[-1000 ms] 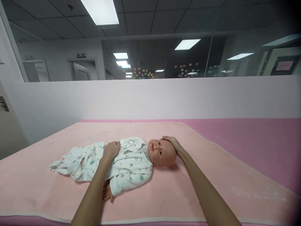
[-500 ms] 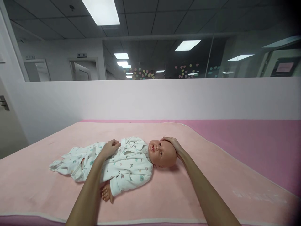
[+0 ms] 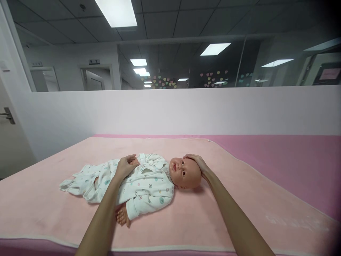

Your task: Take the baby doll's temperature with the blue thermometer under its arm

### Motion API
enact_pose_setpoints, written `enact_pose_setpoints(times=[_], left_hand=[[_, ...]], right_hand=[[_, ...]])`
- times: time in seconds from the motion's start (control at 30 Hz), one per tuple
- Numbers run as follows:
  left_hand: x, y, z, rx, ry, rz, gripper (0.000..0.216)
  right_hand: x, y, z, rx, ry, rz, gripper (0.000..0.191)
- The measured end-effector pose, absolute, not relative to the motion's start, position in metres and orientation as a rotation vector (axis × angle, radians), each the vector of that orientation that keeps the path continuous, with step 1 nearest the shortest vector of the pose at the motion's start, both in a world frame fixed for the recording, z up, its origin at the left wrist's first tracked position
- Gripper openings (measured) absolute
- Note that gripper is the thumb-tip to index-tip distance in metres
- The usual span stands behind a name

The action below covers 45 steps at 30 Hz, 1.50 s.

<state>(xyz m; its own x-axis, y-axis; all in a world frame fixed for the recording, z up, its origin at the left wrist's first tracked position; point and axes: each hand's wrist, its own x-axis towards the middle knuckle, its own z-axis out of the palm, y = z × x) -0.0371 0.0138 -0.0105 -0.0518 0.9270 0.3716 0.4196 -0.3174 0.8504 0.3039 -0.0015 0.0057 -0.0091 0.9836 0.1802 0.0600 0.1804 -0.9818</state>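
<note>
A baby doll (image 3: pixel 183 174) in a white printed romper (image 3: pixel 149 188) lies on its back on a pale pink blanket (image 3: pixel 202 213), head to the right. My right hand (image 3: pixel 198 164) cups the top and back of the doll's head. My left hand (image 3: pixel 126 166) rests on the doll's far side, fingers laid on its far arm and the romper's edge. The doll's near hand (image 3: pixel 122 216) pokes out of its sleeve beside my left forearm.
The blanket covers a darker pink padded surface (image 3: pixel 293 160) that extends to the right. A white low wall (image 3: pixel 170 110) with glass above it stands right behind. A door with a handle (image 3: pixel 7 115) is at the far left.
My left hand has shifted from a closed grip on the doll's chest toward its far arm, with the fingers now spread. My right hand stays on the head.
</note>
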Motion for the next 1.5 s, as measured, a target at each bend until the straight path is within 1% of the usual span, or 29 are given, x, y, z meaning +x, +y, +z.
enact_pose_setpoints(times=[0.17, 0.33, 0.6, 0.8, 0.87, 1.0, 1.07, 1.13, 1.2, 1.27, 1.33, 1.4, 1.5], left_hand=[[-0.037, 0.015, -0.011, 1.768, 1.4, 1.332, 0.055], [-0.035, 0.01, -0.007, 1.788, 1.406, 1.316, 0.046], [-0.036, 0.008, -0.007, 1.812, 1.424, 1.31, 0.041], [-0.035, 0.007, -0.006, 1.845, 1.492, 1.289, 0.04], [-0.034, 0.006, -0.006, 1.858, 1.512, 1.276, 0.041], [-0.034, 0.005, -0.006, 1.883, 1.576, 1.23, 0.043], [-0.034, 0.006, -0.007, 1.895, 1.606, 1.214, 0.045], [-0.034, 0.006, -0.007, 1.902, 1.636, 1.213, 0.047], [-0.033, 0.006, -0.008, 1.907, 1.662, 1.221, 0.049], [-0.032, 0.006, -0.009, 1.907, 1.689, 1.223, 0.047], [-0.032, 0.005, -0.009, 1.916, 1.707, 1.204, 0.044], [-0.031, 0.005, -0.008, 1.936, 1.725, 1.172, 0.041], [-0.03, 0.004, -0.008, 1.951, 1.746, 1.137, 0.042]], right_hand=[[0.303, -0.001, 0.006, -1.139, -1.349, 1.023, 0.025], [0.303, -0.002, 0.008, -1.128, -1.348, 1.007, 0.025], [0.298, -0.018, 0.018, -1.1, -1.395, 1.28, 0.029], [0.297, -0.019, 0.019, -1.094, -1.393, 1.264, 0.027], [0.298, -0.02, 0.02, -1.078, -1.4, 1.276, 0.03], [0.299, -0.023, 0.02, -1.023, -1.402, 1.293, 0.044], [0.3, -0.023, 0.02, -1.005, -1.403, 1.293, 0.047], [0.301, -0.022, 0.019, -1.012, -1.421, 1.292, 0.043], [0.301, -0.019, 0.018, -1.026, -1.455, 1.271, 0.035], [0.302, -0.017, 0.018, -1.025, -1.487, 1.237, 0.029], [0.302, -0.016, 0.017, -1.02, -1.492, 1.214, 0.028], [0.302, -0.017, 0.017, -1.03, -1.475, 1.223, 0.031], [0.302, -0.019, 0.017, -1.044, -1.429, 1.265, 0.042]])
